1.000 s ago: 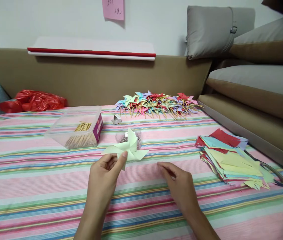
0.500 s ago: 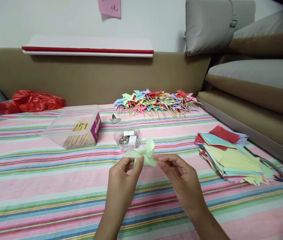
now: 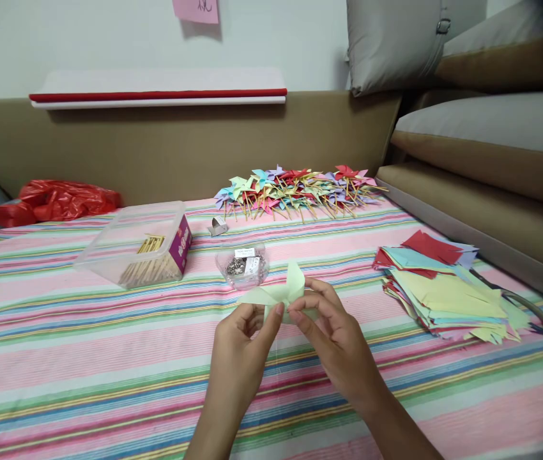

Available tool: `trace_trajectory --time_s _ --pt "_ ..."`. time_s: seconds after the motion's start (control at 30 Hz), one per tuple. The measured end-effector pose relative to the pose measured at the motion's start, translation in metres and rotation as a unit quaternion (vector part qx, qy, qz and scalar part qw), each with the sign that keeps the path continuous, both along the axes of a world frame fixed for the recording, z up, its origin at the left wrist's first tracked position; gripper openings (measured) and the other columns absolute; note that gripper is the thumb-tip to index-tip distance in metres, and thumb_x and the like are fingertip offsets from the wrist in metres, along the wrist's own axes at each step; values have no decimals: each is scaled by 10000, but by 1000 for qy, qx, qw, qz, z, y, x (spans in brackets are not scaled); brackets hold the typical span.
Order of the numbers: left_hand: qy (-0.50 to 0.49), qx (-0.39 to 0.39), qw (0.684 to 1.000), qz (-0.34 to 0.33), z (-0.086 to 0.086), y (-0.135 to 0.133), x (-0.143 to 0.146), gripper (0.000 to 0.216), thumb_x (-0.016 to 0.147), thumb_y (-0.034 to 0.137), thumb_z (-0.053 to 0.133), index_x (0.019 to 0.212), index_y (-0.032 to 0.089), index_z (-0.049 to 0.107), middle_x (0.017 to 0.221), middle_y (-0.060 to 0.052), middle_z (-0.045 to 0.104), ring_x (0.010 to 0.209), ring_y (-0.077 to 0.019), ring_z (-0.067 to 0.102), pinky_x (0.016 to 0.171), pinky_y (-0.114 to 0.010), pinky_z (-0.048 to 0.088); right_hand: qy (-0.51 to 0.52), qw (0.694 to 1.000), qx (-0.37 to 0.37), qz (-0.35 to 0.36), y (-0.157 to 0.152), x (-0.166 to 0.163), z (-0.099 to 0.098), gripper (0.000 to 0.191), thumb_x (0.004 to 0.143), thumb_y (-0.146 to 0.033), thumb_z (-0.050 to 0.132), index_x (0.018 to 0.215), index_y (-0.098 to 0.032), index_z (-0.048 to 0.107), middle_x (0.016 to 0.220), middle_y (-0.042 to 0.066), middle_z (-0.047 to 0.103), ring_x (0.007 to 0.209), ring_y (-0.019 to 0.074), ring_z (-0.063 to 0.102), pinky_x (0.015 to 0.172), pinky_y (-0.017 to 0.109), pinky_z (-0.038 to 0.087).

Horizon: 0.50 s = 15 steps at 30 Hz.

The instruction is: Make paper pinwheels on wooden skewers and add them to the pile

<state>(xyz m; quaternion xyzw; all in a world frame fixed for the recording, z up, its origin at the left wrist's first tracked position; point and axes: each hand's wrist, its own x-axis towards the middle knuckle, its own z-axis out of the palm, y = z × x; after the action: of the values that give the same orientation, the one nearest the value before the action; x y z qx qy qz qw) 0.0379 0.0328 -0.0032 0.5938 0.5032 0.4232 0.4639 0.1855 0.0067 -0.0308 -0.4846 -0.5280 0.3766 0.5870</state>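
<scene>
Both of my hands meet over the striped cloth at a pale green paper pinwheel (image 3: 278,292). My left hand (image 3: 241,348) pinches it from below with thumb and forefinger. My right hand (image 3: 331,335) has its fingers curled and pressed against the pinwheel's centre from the right. Just beyond the pinwheel lies a small clear bag of metal pins (image 3: 244,266).
A clear plastic box of wooden sticks (image 3: 140,249) sits to the left. Many finished coloured pinwheels (image 3: 295,190) are heaped at the back. A stack of cut coloured paper (image 3: 446,287) lies right, scissors (image 3: 533,313) beside it. A red plastic bag (image 3: 53,199) is far left.
My right hand came up from the cloth and joined the left at the pinwheel. Both hands and the pinwheel shifted to the right.
</scene>
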Motion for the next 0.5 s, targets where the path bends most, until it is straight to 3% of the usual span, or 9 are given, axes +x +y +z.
trace_trajectory --time_s 0.27,0.5 --pt "-32 11 999 -6 3 -2 1 381 855 415 702 617 191 507 575 69 392 553 -100 345 498 -236 270 14 1000 -3 26 4 4 2 105 920 -366 656 913 -276 710 1194 29 568 1242 215 529 1022 310 431" --pt "-68 -12 997 -19 0 -1 2 276 856 421 702 766 176 614 633 44 514 624 -121 473 575 -231 379 24 999 -4 37 2 6 3 101 925 -359 652 908 -270 697 1155 31 566 1194 206 548 992 293 450"
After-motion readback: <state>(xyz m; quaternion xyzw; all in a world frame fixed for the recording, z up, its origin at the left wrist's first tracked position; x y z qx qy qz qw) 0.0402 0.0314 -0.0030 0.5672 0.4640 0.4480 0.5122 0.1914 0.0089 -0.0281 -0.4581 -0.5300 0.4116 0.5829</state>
